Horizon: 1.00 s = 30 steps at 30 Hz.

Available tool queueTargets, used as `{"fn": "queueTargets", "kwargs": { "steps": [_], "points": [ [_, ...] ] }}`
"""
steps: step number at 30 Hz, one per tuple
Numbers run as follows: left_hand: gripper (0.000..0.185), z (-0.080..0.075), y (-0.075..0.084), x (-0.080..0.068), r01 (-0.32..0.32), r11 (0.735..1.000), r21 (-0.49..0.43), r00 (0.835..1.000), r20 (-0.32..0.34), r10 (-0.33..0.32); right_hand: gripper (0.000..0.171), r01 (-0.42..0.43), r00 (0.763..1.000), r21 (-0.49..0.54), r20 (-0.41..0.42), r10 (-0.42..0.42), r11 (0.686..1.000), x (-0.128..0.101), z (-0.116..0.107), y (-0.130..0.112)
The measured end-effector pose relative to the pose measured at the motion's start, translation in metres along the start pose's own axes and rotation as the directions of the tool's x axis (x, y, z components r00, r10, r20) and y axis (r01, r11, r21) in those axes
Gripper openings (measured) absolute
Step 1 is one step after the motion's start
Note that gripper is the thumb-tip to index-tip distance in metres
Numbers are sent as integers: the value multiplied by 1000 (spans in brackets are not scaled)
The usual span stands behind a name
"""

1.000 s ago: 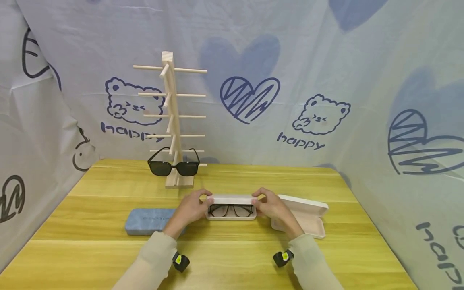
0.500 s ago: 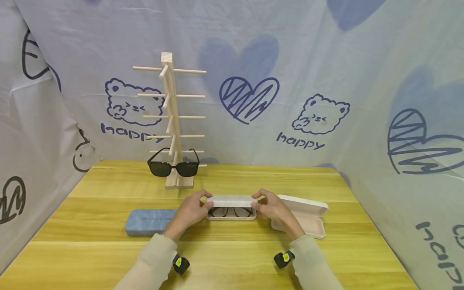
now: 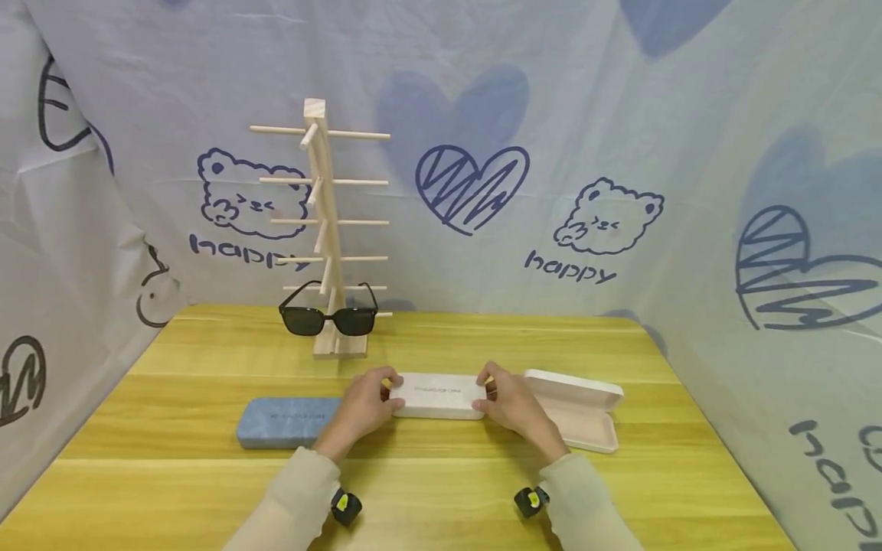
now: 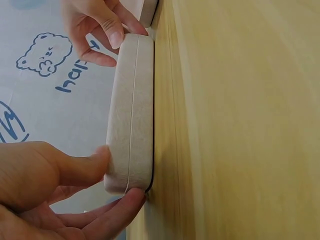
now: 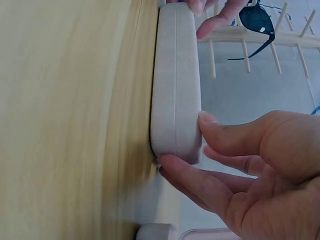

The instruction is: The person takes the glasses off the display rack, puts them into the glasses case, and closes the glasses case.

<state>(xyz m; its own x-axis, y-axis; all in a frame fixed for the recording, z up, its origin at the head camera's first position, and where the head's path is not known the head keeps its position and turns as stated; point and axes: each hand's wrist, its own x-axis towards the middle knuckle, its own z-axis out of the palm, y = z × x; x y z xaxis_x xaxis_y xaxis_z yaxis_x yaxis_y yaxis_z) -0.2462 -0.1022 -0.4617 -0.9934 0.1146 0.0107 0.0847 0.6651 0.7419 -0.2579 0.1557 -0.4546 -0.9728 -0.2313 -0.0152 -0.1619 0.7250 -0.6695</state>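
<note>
A white glasses case (image 3: pixel 439 394) lies closed on the table, dark lettering on its lid; the eyeglasses inside are hidden. My left hand (image 3: pixel 361 405) grips its left end, with the thumb at the lid's edge and fingers around the end. At the opposite end my right hand (image 3: pixel 517 407) holds the case the same way. In the left wrist view, the seam of the white case (image 4: pixel 131 115) runs as a thin line with lid and base together. The right wrist view also shows the case (image 5: pixel 176 90) flat against the wood.
A blue glasses case (image 3: pixel 285 422) lies closed by my left forearm. Right of my right hand, another white case (image 3: pixel 579 413) stands open. Behind, black sunglasses (image 3: pixel 329 321) hang on a wooden display rack (image 3: pixel 324 207). A printed cloth (image 3: pixel 468 92) encloses the table (image 3: pixel 427 497).
The lid of the middle white case has swung down toward me and closed, covering the black-framed eyeglasses. Both hands have followed it and stay at the case's ends.
</note>
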Motion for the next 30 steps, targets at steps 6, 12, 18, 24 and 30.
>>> {"fn": "queueTargets", "kwargs": {
  "steps": [6, 12, 18, 24, 30],
  "points": [
    [19, -1, 1, -1, 8, 1000, 3, 1000, 3, -8, 23, -37, 999, 18, -6, 38, 999, 1, 1, -1],
    [20, -2, 2, -2, 12, 1000, 3, 1000, 11, -12, 23, -47, 999, 15, 1, 47, 999, 2, 2, 0],
    [22, -4, 3, -3, 15, 1000, 16, 1000, 12, -15, 24, -51, 999, 5, -1, 51, 999, 3, 2, 0],
    [23, -4, 4, -2, 18, 1000, 24, 1000, 9, -18, 25, -64, 998, 6, 11, 64, 998, 4, 2, -1],
    [26, -5, 5, -3, 12, 999, 35, 1000, 12, -12, 25, -67, 998, -13, 16, 67, 998, 4, 1, -3]
  ]
}}
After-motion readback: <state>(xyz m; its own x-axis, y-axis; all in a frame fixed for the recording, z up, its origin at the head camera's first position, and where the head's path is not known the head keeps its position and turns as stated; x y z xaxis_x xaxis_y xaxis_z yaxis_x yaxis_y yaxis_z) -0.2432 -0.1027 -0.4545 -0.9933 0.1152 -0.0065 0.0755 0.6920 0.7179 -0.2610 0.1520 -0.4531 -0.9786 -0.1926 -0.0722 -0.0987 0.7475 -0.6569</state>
